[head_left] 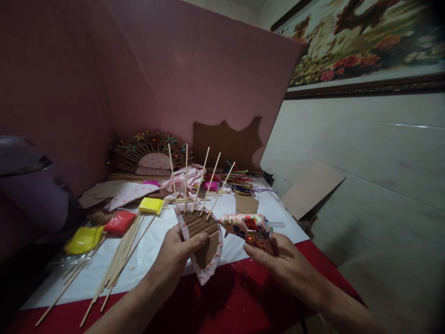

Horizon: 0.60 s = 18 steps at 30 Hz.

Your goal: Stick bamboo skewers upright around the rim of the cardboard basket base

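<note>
Pinching the cardboard fan toward the table's near edge with your left hand, you're gripping a flowery glue gun in your right hand. Wall picture's lettering? Too tiny to read.

Left grip, thumb across; right grip, thumb forward; both forearms angled inward.

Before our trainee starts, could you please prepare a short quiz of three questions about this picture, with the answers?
1. True or false: the right hand holds the glue gun.
2. How many sticks rise from the cardboard piece in the left hand?
3. What colour is the packet between the two yellow packets? A blue, B red, C green.

Key: 1. True. 2. Five. 3. B.
</note>
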Motion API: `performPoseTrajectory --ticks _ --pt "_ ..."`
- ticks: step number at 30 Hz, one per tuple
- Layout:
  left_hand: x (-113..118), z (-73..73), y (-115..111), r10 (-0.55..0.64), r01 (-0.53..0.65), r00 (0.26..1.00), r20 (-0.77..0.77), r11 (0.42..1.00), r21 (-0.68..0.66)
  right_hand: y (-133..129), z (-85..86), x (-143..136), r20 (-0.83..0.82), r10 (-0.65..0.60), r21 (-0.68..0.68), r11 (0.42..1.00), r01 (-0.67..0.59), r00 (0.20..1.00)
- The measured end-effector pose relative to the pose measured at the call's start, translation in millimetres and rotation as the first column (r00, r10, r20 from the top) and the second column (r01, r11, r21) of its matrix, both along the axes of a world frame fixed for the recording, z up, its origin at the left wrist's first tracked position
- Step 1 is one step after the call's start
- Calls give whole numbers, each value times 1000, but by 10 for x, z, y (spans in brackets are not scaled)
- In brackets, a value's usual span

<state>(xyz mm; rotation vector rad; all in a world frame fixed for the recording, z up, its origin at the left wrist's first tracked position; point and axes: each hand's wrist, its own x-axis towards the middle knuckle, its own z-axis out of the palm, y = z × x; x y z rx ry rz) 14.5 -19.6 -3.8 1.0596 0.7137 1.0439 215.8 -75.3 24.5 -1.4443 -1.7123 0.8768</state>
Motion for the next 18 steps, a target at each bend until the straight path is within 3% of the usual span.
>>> performPoseTrajectory --ticks 9,18 --pt "8 -7 -6 13 -13 999 34 1000 5 -49 -18 14 -7 -4 -45 999 3 1000" --pt "17 107 -35 -16 40 988 155 988 -149 -65 81 -31 -47 1 -32 999 -2 999"
